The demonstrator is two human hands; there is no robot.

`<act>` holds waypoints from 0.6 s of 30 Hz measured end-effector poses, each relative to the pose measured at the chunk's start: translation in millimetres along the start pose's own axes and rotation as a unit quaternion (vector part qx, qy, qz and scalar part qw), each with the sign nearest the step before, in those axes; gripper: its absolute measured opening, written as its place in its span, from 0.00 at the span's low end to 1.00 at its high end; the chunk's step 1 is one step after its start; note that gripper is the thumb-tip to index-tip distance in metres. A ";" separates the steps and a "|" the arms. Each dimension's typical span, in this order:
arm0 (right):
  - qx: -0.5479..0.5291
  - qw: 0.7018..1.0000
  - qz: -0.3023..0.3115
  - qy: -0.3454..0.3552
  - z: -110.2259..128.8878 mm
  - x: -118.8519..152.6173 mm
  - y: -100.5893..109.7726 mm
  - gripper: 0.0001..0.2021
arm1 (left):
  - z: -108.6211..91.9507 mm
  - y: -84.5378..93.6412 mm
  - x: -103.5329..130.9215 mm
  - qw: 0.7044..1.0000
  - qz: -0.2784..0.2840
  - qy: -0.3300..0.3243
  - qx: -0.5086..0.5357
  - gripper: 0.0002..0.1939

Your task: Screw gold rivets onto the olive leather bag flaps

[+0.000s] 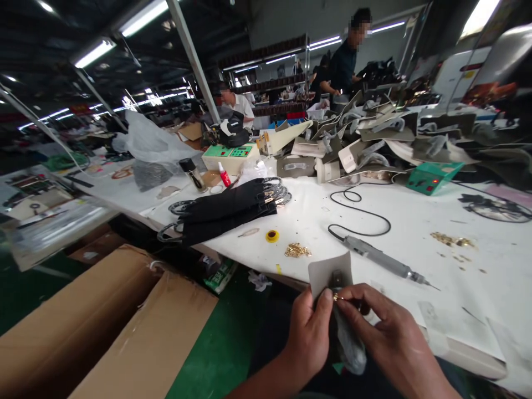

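A grey panel [330, 272] with a plastic-wrapped handle [349, 342] is held upright at the table's front edge. My left hand [310, 332] is closed on the panel, its thumb beside a small gold fitting [336, 297]. The thumb and fingers of my right hand [384, 324] pinch that gold fitting against the panel. On the table beyond lie a pile of gold pieces [297, 250], a yellow round container [272, 236] and a grey electric screwdriver [380, 259] with a black cord.
Black straps [233, 210] lie left on the white table [307, 213]. Behind are stacked grey panels [374, 149] and a green control box [434, 178]. More gold pieces [453, 241] lie right. An open cardboard box [166, 332] stands lower left. People work in the background.
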State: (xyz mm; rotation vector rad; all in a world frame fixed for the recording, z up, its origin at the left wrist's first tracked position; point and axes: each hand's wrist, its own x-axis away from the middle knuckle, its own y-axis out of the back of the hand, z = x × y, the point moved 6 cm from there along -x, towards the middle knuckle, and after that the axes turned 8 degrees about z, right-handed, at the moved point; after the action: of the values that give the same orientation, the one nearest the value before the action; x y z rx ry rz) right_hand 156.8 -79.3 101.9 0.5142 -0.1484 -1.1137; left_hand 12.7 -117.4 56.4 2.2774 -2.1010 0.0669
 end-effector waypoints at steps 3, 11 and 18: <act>-0.007 1.000 0.004 -0.005 0.2 -3.5 3.3 0.13 | 2.6 -3.5 -1.3 0.998 0.024 -0.002 0.049 0.20; 0.013 0.999 0.025 -0.029 -11.0 1.5 7.2 0.15 | -0.3 -14.2 -10.6 0.969 0.078 0.008 0.236 0.24; 0.039 0.998 0.037 0.014 -25.9 7.7 4.0 0.15 | 2.6 -21.8 -10.8 0.940 0.092 0.004 0.330 0.30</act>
State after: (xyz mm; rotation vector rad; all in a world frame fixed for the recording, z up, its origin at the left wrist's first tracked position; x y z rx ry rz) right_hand 173.0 -76.5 80.1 0.5885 -0.1853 -1.0310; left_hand 33.5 -105.1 53.1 2.3363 -2.5652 0.9149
